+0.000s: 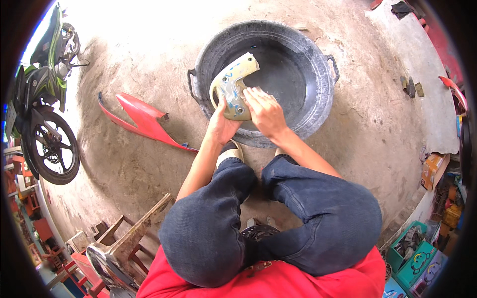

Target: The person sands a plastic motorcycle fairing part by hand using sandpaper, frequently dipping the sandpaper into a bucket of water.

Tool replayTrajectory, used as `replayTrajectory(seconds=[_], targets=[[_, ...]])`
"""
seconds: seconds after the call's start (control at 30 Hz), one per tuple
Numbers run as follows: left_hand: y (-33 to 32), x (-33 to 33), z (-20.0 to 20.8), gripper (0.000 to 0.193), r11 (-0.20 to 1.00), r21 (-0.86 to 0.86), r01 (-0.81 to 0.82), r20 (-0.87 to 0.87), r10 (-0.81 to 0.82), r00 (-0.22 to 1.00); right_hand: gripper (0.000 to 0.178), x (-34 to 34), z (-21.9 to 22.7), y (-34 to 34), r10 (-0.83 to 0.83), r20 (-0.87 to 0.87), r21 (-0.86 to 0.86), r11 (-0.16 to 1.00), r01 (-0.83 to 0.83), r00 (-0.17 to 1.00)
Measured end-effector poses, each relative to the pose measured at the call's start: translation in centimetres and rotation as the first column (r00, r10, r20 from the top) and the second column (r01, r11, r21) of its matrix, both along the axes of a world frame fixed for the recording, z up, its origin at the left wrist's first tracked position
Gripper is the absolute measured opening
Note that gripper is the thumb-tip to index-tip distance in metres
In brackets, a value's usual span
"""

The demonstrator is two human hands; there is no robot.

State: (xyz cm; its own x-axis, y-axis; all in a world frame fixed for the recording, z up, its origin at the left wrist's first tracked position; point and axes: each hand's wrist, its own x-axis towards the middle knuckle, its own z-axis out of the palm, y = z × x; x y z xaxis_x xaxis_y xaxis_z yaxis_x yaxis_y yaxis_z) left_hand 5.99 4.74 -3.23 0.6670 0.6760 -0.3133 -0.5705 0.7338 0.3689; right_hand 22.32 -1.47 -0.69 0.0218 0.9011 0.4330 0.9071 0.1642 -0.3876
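Note:
A curved cream-coloured panel (231, 84), with blue and bare grey patches and several screw holes, is tilted over the near left part of a large black tub (323, 94). Its lower left edge is gripped by my left hand (222, 127), thumb on the face and the other fingers hidden behind. My right hand (266, 110) presses against the panel's right side, its fingers close together. A greyish-brown edge shows under those fingertips, too small to name. Dark water seems to lie in the tub.
A red fairing piece (144, 119) lies on the concrete floor left of the tub. Farther left stands a motorcycle (49, 124). Wooden frames (124, 243) are at my lower left. On the right are a cardboard box (433, 170) and green boxes (411, 253).

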Motion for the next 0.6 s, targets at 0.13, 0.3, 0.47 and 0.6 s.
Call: replayTrajectory(seconds=[0.13, 0.3, 0.47, 0.6], targets=[[0.1, -0.6, 0.3, 0.054, 0.999, 0.001, -0.039, 0.005, 0.039, 0.999, 0.039, -1.9, 0.6, -1.0, 0.181, 0.037, 0.056, 0.982, -0.183, 0.983], [0.0, -0.2, -0.2, 0.057, 1.000, -0.009, -0.026, -0.011, 0.026, 1.000, 0.041, -1.5, 0.4, 0.8, 0.080, -0.029, 0.024, 0.997, -0.079, 0.996], [0.3, -0.9, -1.1, 0.056, 0.998, -0.008, -0.063, -0.047, 0.062, 0.997, 0.041, -1.4, 0.2, 0.6, 0.186, 0.006, 0.046, 0.981, -0.186, 0.983], [0.4, -0.8, -0.8, 0.056, 1.000, 0.013, -0.006, 0.007, 0.006, 1.000, 0.041, -1.5, -0.1, 0.2, 0.028, -0.046, 0.010, 1.000, -0.028, 0.999]])
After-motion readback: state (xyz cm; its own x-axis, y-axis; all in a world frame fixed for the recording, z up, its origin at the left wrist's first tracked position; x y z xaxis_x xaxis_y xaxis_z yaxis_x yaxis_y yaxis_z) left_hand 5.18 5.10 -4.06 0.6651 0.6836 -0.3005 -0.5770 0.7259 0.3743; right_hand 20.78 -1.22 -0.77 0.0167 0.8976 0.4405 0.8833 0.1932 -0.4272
